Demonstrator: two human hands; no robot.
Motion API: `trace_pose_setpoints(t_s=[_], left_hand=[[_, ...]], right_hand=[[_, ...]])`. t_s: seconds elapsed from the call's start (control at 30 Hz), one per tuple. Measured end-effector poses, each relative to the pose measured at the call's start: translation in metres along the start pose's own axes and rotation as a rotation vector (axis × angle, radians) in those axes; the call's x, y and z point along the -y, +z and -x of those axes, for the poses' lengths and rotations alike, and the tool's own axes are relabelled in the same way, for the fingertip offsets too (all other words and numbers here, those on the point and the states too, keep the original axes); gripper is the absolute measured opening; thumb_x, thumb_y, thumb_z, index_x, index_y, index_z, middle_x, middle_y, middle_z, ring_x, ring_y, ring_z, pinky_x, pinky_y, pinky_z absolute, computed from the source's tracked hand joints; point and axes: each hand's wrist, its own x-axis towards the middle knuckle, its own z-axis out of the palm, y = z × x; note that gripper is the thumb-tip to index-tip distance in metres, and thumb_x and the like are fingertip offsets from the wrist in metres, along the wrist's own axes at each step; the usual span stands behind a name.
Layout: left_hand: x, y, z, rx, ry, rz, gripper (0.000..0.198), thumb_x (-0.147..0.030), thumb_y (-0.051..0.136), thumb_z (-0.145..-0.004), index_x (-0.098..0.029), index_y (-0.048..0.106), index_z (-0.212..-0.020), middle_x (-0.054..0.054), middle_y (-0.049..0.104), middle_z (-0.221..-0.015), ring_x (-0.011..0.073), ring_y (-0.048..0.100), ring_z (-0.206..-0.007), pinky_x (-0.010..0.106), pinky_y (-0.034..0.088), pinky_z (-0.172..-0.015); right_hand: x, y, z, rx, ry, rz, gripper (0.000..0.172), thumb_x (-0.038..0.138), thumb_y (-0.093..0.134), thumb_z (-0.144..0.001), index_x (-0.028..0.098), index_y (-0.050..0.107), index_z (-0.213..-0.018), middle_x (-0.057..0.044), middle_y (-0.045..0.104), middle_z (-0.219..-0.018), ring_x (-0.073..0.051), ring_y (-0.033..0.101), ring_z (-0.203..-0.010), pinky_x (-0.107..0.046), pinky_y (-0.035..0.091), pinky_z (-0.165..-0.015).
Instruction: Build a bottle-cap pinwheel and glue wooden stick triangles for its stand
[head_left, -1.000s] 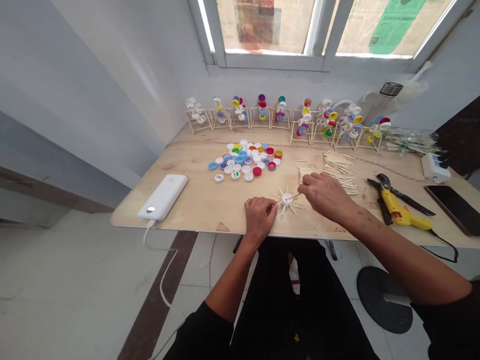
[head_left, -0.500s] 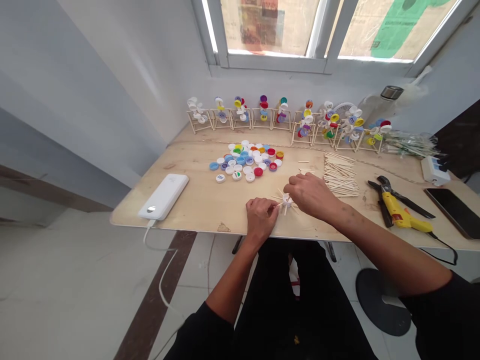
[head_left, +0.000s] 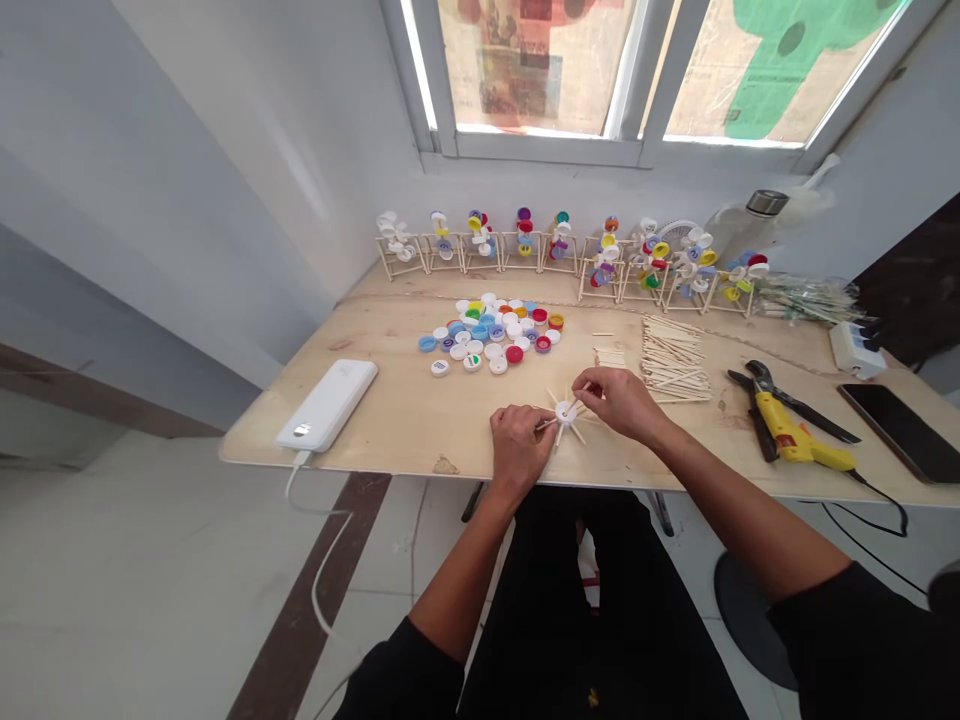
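Near the table's front edge lies a white bottle cap [head_left: 565, 412] with several wooden sticks pointing outward from it like spokes. My left hand [head_left: 520, 447] is closed at its left side, the thumb and fingers pinching one of the spoke sticks. On the other side, my right hand [head_left: 616, 400] is closed in a pinch on a thin wooden stick, whose end reaches the middle of the cap. The fingertips partly cover this stick. Just behind my right hand lie some short cut sticks [head_left: 609, 356], with a pile of long wooden sticks [head_left: 673, 360] to their right.
Loose coloured bottle caps [head_left: 491, 332] lie mid-table. Bottle-cap wheels on stick frames [head_left: 525, 240] line the back. A yellow glue gun [head_left: 796, 432], black-handled cutters [head_left: 806, 405] and a phone [head_left: 907, 430] lie right. A white power bank [head_left: 330, 405] with cable is left.
My right hand has drawn back slightly to the right and turned, so the cap's centre shows more. My left hand stays on its stick. The view has tilted up a little.
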Motion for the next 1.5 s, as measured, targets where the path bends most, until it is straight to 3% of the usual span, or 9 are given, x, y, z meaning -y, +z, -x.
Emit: trace_pose_setpoints(t_s=[0.33, 0.5, 0.7, 0.97, 1.23, 1.5], left_hand=[[-0.005, -0.007, 0.0, -0.015, -0.033, 0.104, 0.006, -0.019, 0.062, -0.076, -0.023, 0.066, -0.075, 0.001, 0.072, -0.083, 0.02, 0.062, -0.085, 0.039, 0.039, -0.086], [-0.01, -0.015, 0.008, -0.041, -0.049, 0.173, 0.006, -0.019, 0.063, -0.076, -0.024, 0.067, -0.075, 0.0, 0.072, -0.082, 0.019, 0.063, -0.085, 0.038, 0.042, -0.086], [-0.024, -0.028, 0.014, -0.057, -0.002, 0.189, 0.006, -0.02, 0.061, -0.078, -0.024, 0.066, -0.076, -0.001, 0.072, -0.081, 0.0183, 0.063, -0.084, 0.037, 0.042, -0.086], [-0.05, -0.043, 0.013, -0.028, 0.108, 0.109, 0.009, -0.016, 0.06, -0.078, -0.023, 0.065, -0.077, 0.0, 0.07, -0.079, 0.0188, 0.062, -0.083, 0.038, 0.037, -0.087], [-0.059, -0.054, 0.014, 0.011, 0.128, 0.18, 0.02, -0.018, 0.059, -0.079, -0.022, 0.062, -0.098, 0.0, 0.069, -0.082, 0.0191, 0.061, -0.087, 0.039, 0.038, -0.09], [-0.063, -0.051, 0.027, -0.102, 0.076, 0.284, 0.019, -0.023, 0.057, -0.081, -0.022, 0.062, -0.1, 0.003, 0.067, -0.091, 0.0194, 0.061, -0.09, 0.037, 0.043, -0.088]], right_hand=[[-0.007, 0.002, 0.013, -0.059, 0.045, -0.196, 0.015, 0.029, 0.054, -0.079, 0.02, 0.067, -0.077, 0.0, 0.063, -0.063, -0.012, 0.053, -0.057, -0.024, 0.038, -0.057], [-0.014, 0.004, 0.027, -0.064, 0.07, -0.408, 0.021, 0.036, 0.055, -0.078, 0.019, 0.067, -0.077, 0.001, 0.061, -0.06, -0.011, 0.049, -0.053, -0.024, 0.036, -0.052], [-0.017, 0.013, 0.05, -0.081, 0.165, -0.718, 0.026, 0.041, 0.059, -0.076, 0.017, 0.066, -0.081, -0.001, 0.063, -0.066, -0.012, 0.049, -0.058, -0.025, 0.038, -0.054], [-0.002, 0.012, 0.074, -0.168, 0.281, -0.935, 0.03, 0.046, 0.066, -0.07, 0.017, 0.067, -0.078, -0.002, 0.065, -0.068, -0.013, 0.054, -0.063, -0.027, 0.044, -0.062], [-0.01, 0.017, 0.088, -0.197, 0.435, -1.261, 0.035, 0.045, 0.076, -0.062, 0.016, 0.071, -0.081, -0.004, 0.068, -0.072, -0.011, 0.053, -0.063, -0.025, 0.042, -0.062], [-0.01, 0.024, 0.1, -0.223, 0.537, -1.543, 0.03, 0.038, 0.081, -0.058, 0.018, 0.072, -0.079, -0.002, 0.066, -0.069, -0.008, 0.052, -0.06, -0.023, 0.043, -0.06]])
